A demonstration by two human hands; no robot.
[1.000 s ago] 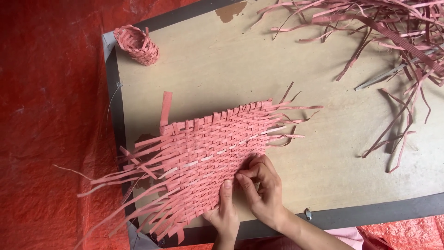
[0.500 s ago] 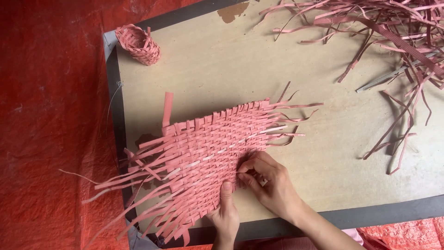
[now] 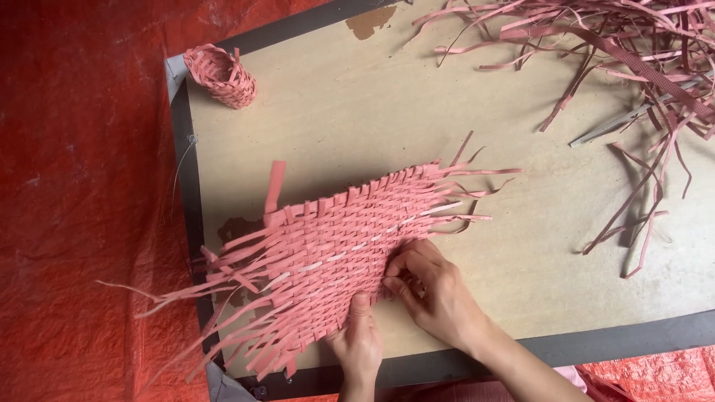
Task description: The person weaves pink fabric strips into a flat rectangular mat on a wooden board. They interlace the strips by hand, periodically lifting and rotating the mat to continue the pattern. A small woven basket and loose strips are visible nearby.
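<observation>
Head view, one woven mat (image 3: 335, 246), two hands, left hand (image 3: 359, 344), right hand (image 3: 432, 290)

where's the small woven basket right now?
In the head view the small woven basket sits at the far left corner of the board, well apart from the woven mat that both hands are working on near the front edge.

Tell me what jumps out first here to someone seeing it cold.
A flat pink woven mat of strips lies mid-board, loose ends fanning off the left edge; the left hand and right hand press its near edge. A heap of loose pink strips fills the top right, and a small woven basket sits at the board's top-left corner.
</observation>
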